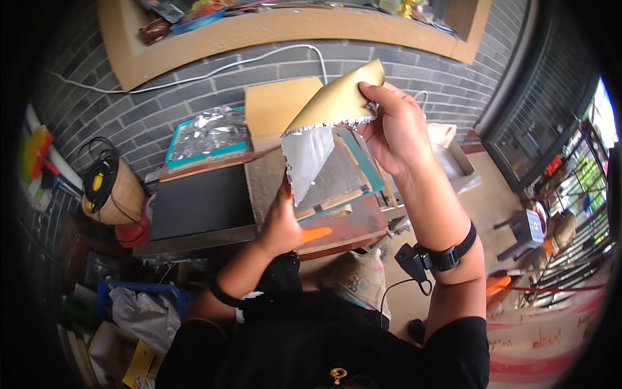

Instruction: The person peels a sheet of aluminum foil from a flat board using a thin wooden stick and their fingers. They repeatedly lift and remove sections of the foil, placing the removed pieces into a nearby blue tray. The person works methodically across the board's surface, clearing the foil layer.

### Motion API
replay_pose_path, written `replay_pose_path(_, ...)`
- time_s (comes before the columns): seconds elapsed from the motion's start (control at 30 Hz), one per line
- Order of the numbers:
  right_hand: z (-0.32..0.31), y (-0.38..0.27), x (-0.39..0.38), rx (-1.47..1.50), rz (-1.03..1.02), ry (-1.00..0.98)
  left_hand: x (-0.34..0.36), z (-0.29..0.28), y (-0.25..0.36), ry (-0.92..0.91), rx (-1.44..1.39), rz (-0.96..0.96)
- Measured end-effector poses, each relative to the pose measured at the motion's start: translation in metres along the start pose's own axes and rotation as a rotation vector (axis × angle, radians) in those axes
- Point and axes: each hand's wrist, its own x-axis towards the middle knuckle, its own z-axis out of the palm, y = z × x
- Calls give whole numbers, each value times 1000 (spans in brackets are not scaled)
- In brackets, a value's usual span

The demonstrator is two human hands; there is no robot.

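My right hand (400, 126) pinches a thin sheet (340, 97) near its upper right corner, thumb on the gold face. The sheet is folded or curled over, showing gold above and silvery grey below, with ragged foil flakes along its edges. At its lower left edge is my left hand (282, 223), fingers partly hidden behind the sheet and thumb stretched out to the right. That thumb looks bright orange. Beneath the hands lies a grey panel (265, 178) with a teal edge and wooden strips. Crumpled silver foil (210, 133) fills a teal tray (175, 153) at the back left.
A black flat board (201, 204) lies left of the panel. An open cardboard box (278, 107) stands against the brick wall. A woven basket (116, 198) with a black-and-yellow cable reel is at far left, a sack (359, 275) below the bench, a grey stool (525, 230) at right.
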Motion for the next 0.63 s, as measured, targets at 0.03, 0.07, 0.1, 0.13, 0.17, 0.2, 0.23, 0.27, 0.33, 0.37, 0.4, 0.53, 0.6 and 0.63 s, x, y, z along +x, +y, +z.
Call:
replay_pose_path(0.03,7,4,1,26,1,-13,1,0,3,54,39,-15)
replay_pose_path(0.07,12,10,4,52,2,-25,2,-1,3,107,76,-28)
replay_pose_path(0.1,18,16,6,78,3,-35,2,-6,0,159,112,-40)
replay_pose_path(0.13,25,20,6,105,17,-31,1,-10,-9,253,70,-78)
replay_pose_path(0.17,34,24,5,130,31,-27,0,-14,-23,348,25,-113)
replay_pose_path(0.2,37,28,3,151,49,-8,1,-18,-27,433,-31,-155)
replay_pose_path(0.23,35,33,4,132,61,-16,2,-25,-32,514,-207,-226)
replay_pose_path(0.27,36,35,6,140,75,-57,4,-36,-37,656,-481,-255)
replay_pose_path(0.33,37,44,6,155,114,-126,-8,-68,-63,699,-120,-316)
replay_pose_path(0.37,31,47,5,122,144,-134,-7,-85,-66,729,-157,-327)
replay_pose_path(0.4,21,49,4,94,173,-148,-14,-110,-74,640,-321,-298)
replay_pose_path(0.53,-19,53,-7,-230,197,-86,-24,-190,-74,643,-317,-470)
replay_pose_path(0.6,-41,52,-11,-405,218,-51,-46,-231,-89,506,-155,-694)
replay_pose_path(0.63,-55,49,-10,-485,270,-20,-51,-244,-90,441,-81,-849)
